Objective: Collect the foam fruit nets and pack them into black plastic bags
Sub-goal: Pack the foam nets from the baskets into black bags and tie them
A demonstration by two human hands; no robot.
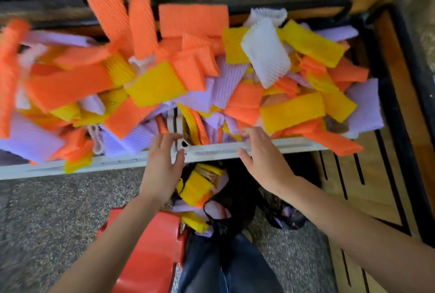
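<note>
Reaching over the white crate (113, 163), the left hand (162, 170) and right hand (266, 163) are hovering, each grip apart and empty. The black plastic bag (239, 198) below is holding some foam fruit nets (155, 83); most are seemingly waiting, heaped in the crate.

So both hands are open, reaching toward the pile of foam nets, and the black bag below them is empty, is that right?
Not quite. The head view shows the black bag is not empty: yellow and purple foam nets lie in it. The rest holds: the left hand and right hand are open, reaching toward the pile.
</note>
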